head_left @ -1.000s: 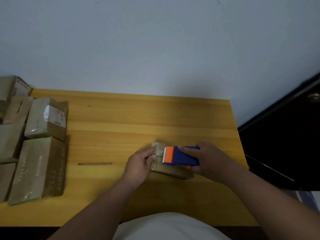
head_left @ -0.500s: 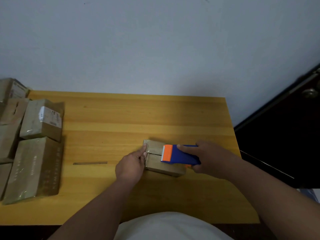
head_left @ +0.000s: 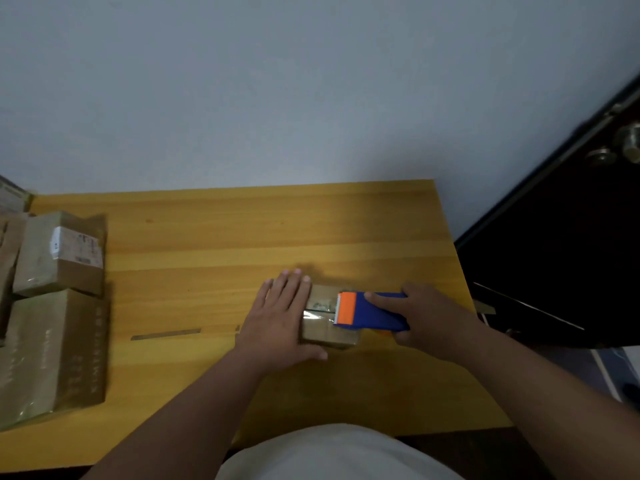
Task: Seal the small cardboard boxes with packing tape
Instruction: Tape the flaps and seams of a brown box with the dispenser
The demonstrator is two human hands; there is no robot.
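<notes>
A small brown cardboard box (head_left: pixel 329 332) lies on the yellow wooden table (head_left: pixel 221 258), right of centre. My left hand (head_left: pixel 282 320) lies flat on the box's left end with straight fingers, pressing it down. A blue tape dispenser with an orange blade end (head_left: pixel 370 311) rests on the box's right part, and my right hand (head_left: pixel 429 320) grips its handle. A shiny strip of clear tape (head_left: pixel 317 315) shows across the box top between my left hand and the blade.
Several larger taped cardboard boxes (head_left: pixel 52 355) crowd the table's left edge, one carrying a white label (head_left: pixel 74 245). A thin strip (head_left: pixel 166 334) lies on the wood left of my left hand. A dark door (head_left: pixel 571 237) stands at the right.
My left hand went from pinching the box's left end to lying flat over it with fingers spread. The dispenser has stayed on the box's right part.
</notes>
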